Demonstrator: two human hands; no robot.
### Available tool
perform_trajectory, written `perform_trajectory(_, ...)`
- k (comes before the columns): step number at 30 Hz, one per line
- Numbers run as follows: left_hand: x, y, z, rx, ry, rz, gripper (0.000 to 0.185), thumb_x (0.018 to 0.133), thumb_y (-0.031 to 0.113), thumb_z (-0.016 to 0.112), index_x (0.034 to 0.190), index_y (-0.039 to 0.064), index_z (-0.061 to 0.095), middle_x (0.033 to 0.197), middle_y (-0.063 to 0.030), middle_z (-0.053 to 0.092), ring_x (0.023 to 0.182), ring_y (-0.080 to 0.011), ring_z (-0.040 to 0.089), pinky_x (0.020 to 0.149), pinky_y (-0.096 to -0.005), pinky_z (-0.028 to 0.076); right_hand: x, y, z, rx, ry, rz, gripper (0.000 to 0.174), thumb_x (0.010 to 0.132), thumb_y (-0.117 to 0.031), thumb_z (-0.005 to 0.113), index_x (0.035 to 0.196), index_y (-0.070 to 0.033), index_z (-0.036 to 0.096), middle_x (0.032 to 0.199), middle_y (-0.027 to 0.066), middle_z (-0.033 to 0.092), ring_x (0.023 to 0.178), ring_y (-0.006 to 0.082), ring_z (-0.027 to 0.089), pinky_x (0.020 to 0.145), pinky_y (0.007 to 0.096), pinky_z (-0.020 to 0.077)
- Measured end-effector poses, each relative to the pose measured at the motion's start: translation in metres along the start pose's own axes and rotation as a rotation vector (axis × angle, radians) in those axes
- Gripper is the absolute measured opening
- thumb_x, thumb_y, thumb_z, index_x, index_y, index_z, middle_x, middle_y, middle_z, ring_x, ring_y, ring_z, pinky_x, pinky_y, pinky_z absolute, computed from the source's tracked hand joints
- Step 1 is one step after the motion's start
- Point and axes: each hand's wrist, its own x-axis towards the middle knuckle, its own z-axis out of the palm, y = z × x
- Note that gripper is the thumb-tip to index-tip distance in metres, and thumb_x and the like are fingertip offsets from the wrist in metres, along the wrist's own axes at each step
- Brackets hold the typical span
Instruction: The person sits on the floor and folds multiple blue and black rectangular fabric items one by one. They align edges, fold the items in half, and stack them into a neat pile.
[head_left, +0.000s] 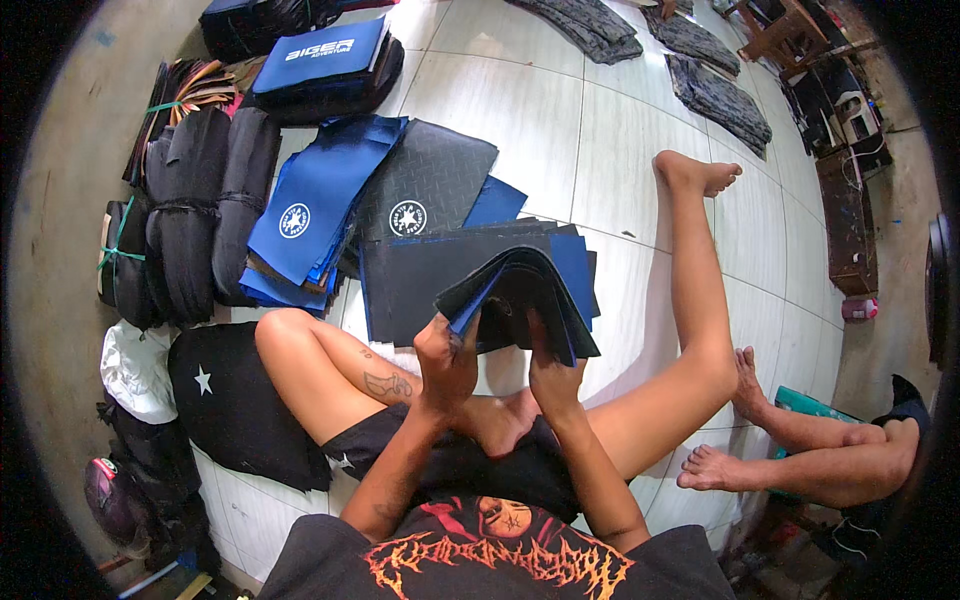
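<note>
Both hands hold a small stack of dark and blue fabric or leatherette sheets (517, 274), bent into an arch above my lap. My left hand (446, 360) grips its left edge, fingers partly hidden by the sheets. On the right edge is my right hand (556, 375), its fingers under the stack. Just beyond, a pile of black and blue sheets (420, 292) lies on the floor. Behind that are a dark patterned sheet (431, 169) with a round white star print and a fanned pile of blue sheets (322, 195) with a similar print.
Black fabric rolls (187, 225), a tied bundle (124, 259) and a blue-topped stack (322, 60) stand at the left. Black cloth with a star (240, 405) lies by my left knee. Folded grey patterned cloths (720, 101) lie far off. Another person's legs (832, 457) are at the right.
</note>
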Motion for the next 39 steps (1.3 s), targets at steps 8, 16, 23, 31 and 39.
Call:
perform_trajectory(8, -0.002, 0.002, 0.004, 0.064, -0.227, 0.283, 0.089, 0.092, 0.002, 0.070, 0.167, 0.000, 0.022, 0.169, -0.0295, 0.031, 0.152, -0.0431, 0.041, 0.121, -0.0483, 0.042, 0.003, -0.034, -0.003, 0.137, -0.179, -0.113, 0.088, 0.104, -0.035, 0.068, 0.164, 0.006, 0.020, 0.167, 0.0233, 0.036, 0.150, 0.0325, 0.044, 0.120, 0.0417, 0.0415)
perform_trajectory(16, -0.014, -0.012, 0.017, -0.011, -0.206, 0.176, 0.099, 0.079, 0.018, 0.089, 0.161, 0.003, 0.036, 0.156, -0.0266, 0.047, 0.138, -0.0448, 0.056, 0.115, -0.0465, 0.050, 0.036, -0.098, -0.018, -0.090, -0.429, -0.350, 0.135, 0.085, -0.094, 0.049, 0.170, 0.002, 0.006, 0.175, 0.0328, 0.009, 0.163, 0.0416, 0.016, 0.131, 0.0512, 0.0106)
perform_trajectory(23, -0.011, -0.014, 0.012, 0.071, -0.070, 0.359, 0.090, 0.072, 0.024, 0.096, 0.147, -0.002, 0.054, 0.155, -0.0203, 0.050, 0.136, -0.0339, 0.058, 0.109, -0.0412, 0.054, 0.100, -0.132, -0.051, -0.544, -0.323, -0.724, 0.117, 0.088, -0.082, 0.050, 0.165, 0.000, 0.017, 0.167, 0.0308, 0.018, 0.156, 0.0408, 0.023, 0.127, 0.0506, 0.0162)
perform_trajectory(31, -0.027, -0.011, 0.001, 0.077, -0.143, 0.360, 0.098, 0.084, 0.036, 0.082, 0.162, 0.004, 0.033, 0.163, -0.0218, 0.041, 0.150, -0.0412, 0.043, 0.121, -0.0504, 0.035, 0.115, -0.116, 0.005, -0.969, -0.626, -0.609, 0.093, 0.092, -0.064, 0.054, 0.158, -0.002, 0.031, 0.157, 0.0274, 0.033, 0.147, 0.0382, 0.036, 0.121, 0.0481, 0.0267)
perform_trajectory(39, -0.024, -0.033, 0.018, -0.221, -0.188, 0.036, 0.091, 0.087, 0.020, 0.085, 0.160, 0.004, 0.034, 0.157, -0.0252, 0.049, 0.134, -0.0424, 0.061, 0.108, -0.0467, 0.053, 0.113, -0.110, 0.003, -0.961, -0.582, -0.561, 0.071, 0.096, -0.046, 0.057, 0.151, -0.003, 0.044, 0.148, 0.0240, 0.048, 0.137, 0.0357, 0.048, 0.115, 0.0455, 0.0372)
